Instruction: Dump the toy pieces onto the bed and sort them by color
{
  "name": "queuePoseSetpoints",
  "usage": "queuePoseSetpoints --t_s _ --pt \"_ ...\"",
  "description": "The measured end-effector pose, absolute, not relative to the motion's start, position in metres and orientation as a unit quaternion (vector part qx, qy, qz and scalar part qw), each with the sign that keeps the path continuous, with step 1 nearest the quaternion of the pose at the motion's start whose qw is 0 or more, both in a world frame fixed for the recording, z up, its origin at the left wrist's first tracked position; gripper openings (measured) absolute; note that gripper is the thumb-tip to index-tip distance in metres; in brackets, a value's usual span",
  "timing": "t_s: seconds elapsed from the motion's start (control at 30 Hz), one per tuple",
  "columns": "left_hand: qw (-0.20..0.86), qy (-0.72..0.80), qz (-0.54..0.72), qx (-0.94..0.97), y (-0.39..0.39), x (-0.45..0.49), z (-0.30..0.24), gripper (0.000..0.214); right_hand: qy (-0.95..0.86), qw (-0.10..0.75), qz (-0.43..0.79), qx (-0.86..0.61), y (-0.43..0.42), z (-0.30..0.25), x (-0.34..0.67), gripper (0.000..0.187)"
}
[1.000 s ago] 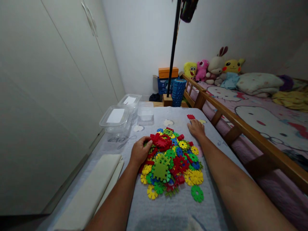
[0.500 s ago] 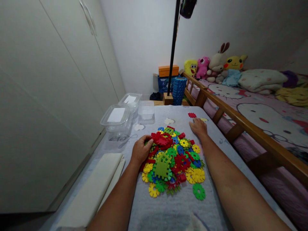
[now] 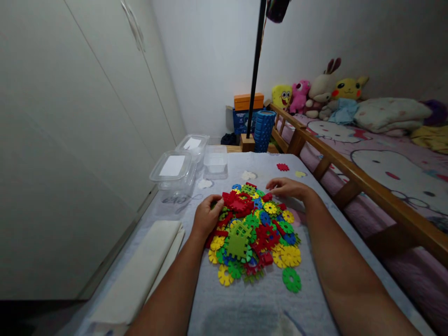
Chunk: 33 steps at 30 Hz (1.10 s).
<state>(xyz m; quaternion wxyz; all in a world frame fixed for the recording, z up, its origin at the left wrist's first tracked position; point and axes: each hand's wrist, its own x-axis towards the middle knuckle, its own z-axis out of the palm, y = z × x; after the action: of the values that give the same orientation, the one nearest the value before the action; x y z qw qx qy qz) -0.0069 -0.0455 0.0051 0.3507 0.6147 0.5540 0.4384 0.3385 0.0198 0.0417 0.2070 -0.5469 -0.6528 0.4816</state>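
Note:
A heap of plastic interlocking building pieces [image 3: 251, 224] in red, yellow, green and blue lies on the cloth-covered table. At its upper left side, my left hand [image 3: 209, 215] is closed with its fingers curled, thumb against the edge of a red piece [image 3: 238, 203]. What sits inside those fingers is mostly hidden. My right hand [image 3: 289, 188] hovers by the far right side of the heap, fingers stretched leftward and apart, nothing visible in them. One red toothed piece [image 3: 283, 167] lies alone farther back. A green notched disc [image 3: 291, 279] lies at the near right edge.
Clear plastic boxes [image 3: 171, 170] with white labels stand at the back left, beside an uncovered clear container [image 3: 215, 161]. Folded cream cloth or board [image 3: 140, 270] lies along the left. A wooden bed rail [image 3: 336, 172] borders the right; a white wardrobe [image 3: 87, 140] borders the left.
My right hand has come back from beside the lone red piece toward the heap, leaving that piece on the table. My left hand stays at the heap. The view has shifted slightly.

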Motion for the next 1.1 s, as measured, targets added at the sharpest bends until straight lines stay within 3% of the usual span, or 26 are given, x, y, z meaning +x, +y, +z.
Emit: queuePoseSetpoints --t_s 0.2,0.27,0.43,0.53,0.63,0.8,0.93,1.1 --pt "0.344 0.571 0.519 0.534 -0.038 -0.013 0.001 0.039 -0.689 0.128 0.463 -0.543 0.021 0.042 0.331 0.029" --pt "0.338 0.568 0.528 0.533 -0.037 -0.014 -0.001 0.038 -0.69 0.168 0.416 -0.568 0.023 0.038 0.339 0.024" --pt "0.317 0.562 0.513 0.566 -0.036 -0.011 -0.006 0.033 -0.603 0.364 0.211 -0.678 0.033 0.022 0.363 0.023" --pt "0.307 0.556 0.492 0.596 -0.037 -0.011 -0.008 0.03 -0.548 0.398 0.137 -0.723 0.038 0.012 0.375 0.026" --pt "0.298 0.556 0.478 0.611 -0.037 -0.011 -0.01 0.028 -0.539 0.385 0.109 -0.741 0.04 0.004 0.38 0.029" --pt "0.288 0.561 0.467 0.62 -0.037 -0.012 -0.008 0.026 -0.54 0.288 0.021 -0.791 0.041 -0.006 0.382 0.03" --pt "0.29 0.564 0.468 0.616 -0.039 -0.01 -0.004 0.026 -0.526 0.293 -0.004 -0.799 0.042 -0.008 0.386 0.044" --pt "0.289 0.564 0.472 0.613 -0.04 -0.009 -0.003 0.025 -0.587 0.239 0.004 -0.773 0.042 -0.007 0.385 0.032"
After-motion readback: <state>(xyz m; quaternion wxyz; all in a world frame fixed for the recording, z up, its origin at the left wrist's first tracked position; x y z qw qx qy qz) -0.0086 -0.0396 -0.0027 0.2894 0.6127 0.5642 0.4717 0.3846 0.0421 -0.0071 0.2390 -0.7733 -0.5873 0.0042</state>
